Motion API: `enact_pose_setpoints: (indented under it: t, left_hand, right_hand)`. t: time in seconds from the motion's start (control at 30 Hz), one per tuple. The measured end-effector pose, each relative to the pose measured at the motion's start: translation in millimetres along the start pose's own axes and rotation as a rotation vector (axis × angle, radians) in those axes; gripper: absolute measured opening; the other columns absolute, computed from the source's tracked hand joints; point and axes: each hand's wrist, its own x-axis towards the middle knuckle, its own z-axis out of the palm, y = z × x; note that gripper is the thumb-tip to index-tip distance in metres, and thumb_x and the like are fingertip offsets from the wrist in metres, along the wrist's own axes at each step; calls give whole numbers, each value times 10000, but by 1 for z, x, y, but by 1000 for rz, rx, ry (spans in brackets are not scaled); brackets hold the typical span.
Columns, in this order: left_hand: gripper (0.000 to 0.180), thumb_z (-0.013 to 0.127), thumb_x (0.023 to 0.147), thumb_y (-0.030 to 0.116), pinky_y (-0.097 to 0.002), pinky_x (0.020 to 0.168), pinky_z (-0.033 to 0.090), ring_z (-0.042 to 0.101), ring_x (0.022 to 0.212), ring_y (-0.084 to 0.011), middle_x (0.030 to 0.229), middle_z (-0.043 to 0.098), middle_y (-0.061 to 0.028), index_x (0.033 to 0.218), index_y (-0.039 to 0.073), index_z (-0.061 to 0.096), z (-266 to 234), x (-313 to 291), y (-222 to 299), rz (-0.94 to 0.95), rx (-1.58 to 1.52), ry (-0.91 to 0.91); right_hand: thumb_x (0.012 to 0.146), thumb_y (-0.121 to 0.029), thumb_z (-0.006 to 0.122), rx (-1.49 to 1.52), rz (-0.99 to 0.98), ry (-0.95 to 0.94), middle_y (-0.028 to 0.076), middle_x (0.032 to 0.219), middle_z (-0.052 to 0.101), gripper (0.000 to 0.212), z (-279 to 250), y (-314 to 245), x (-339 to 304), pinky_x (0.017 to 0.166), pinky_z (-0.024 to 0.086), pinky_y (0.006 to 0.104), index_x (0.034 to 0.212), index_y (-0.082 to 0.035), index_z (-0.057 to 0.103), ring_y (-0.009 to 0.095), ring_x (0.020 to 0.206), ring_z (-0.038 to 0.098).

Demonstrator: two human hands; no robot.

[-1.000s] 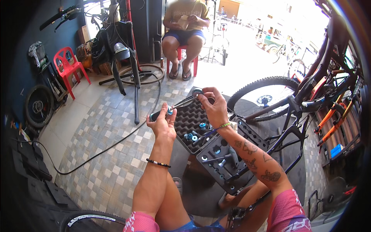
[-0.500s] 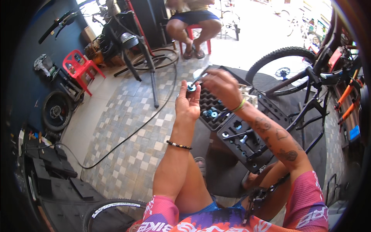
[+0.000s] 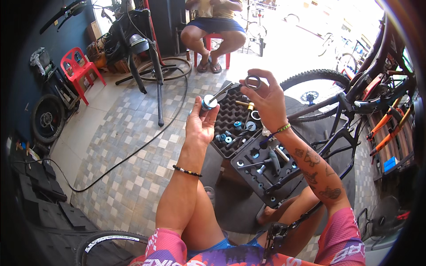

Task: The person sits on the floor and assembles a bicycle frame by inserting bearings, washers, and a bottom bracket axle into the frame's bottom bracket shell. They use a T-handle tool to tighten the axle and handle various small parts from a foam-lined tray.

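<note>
Raised at the middle, my left hand (image 3: 202, 126) grips a blue cylindrical tool piece (image 3: 207, 103) with a pale round top. A thin metal rod (image 3: 222, 91) slants up and right from that piece. My right hand (image 3: 269, 95) pinches a dark bearing-like ring (image 3: 253, 82) between thumb and fingers, its open centre turned my way. The hands are apart. Below them lies an open black tool case (image 3: 248, 175): its foam-lined lid (image 3: 227, 116) bears several blue round pieces, and its tray holds a T-handled tool (image 3: 274, 162) and other metal tools.
A bicycle frame with a knobby wheel (image 3: 313, 84) stands at the right. Across from me a person (image 3: 213, 31) sits on a red stool. A repair stand (image 3: 157, 80), a red chair (image 3: 82, 68) and a black cable (image 3: 146, 146) are to the left. A tyre (image 3: 106, 232) lies near my left knee.
My right hand has moved away from my left hand to the right, and the ring now shows in its fingers. The whole view has shifted slightly.
</note>
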Motion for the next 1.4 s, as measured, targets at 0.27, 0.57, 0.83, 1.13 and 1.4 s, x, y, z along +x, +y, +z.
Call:
enact_pose_setpoints:
  t: [0.27, 0.57, 0.83, 1.13, 1.4]
  left_hand:
    - [404, 882, 934, 220, -457, 958, 699, 747, 1068, -289, 1209, 694, -145, 1189, -9, 669, 0, -5, -14, -16, 46, -54]
    - [747, 881, 925, 128, -523, 857, 727, 756, 1030, -317, 1161, 681, -176, 1427, 23, 338, -18, 14, 9, 36, -21, -97]
    - [956, 871, 929, 104, -531, 848, 724, 742, 1056, -331, 1285, 610, -190, 1541, 106, 136, 3, -10, -12, 143, 152, -26]
    - [393, 815, 1002, 264, -320, 929, 678, 735, 1050, -219, 1258, 647, -148, 1256, 37, 621, 1, -13, -17, -134, -18, -178]
    - [545, 818, 993, 305, -341, 938, 690, 740, 1186, -291, 1304, 698, -180, 1372, -3, 575, 7, -32, -10, -232, 7, -361]
  right_hand:
    - [861, -95, 882, -362, -286, -35, 77, 1259, 759, 465, 2, -3, 3, 914, 585, 349, 1304, -64, 745, 156, 1061, 722]
    - [822, -52, 834, -447, -301, -5, 153, 1187, 739, 601, -1, -16, 14, 984, 575, 413, 1376, -39, 604, 300, 1090, 713]
    - [811, -58, 855, -623, -428, -287, 145, 1252, 702, 425, 1, -4, 5, 1011, 576, 430, 1207, -13, 708, 331, 1157, 684]
    - [747, -112, 957, -196, -214, -98, 89, 1194, 782, 805, 27, 17, -9, 914, 604, 357, 1449, -84, 565, 222, 1013, 756]
    - [747, -126, 928, -300, -276, -188, 97, 1119, 736, 499, 25, 21, -5, 881, 600, 380, 1212, -72, 758, 279, 983, 730]
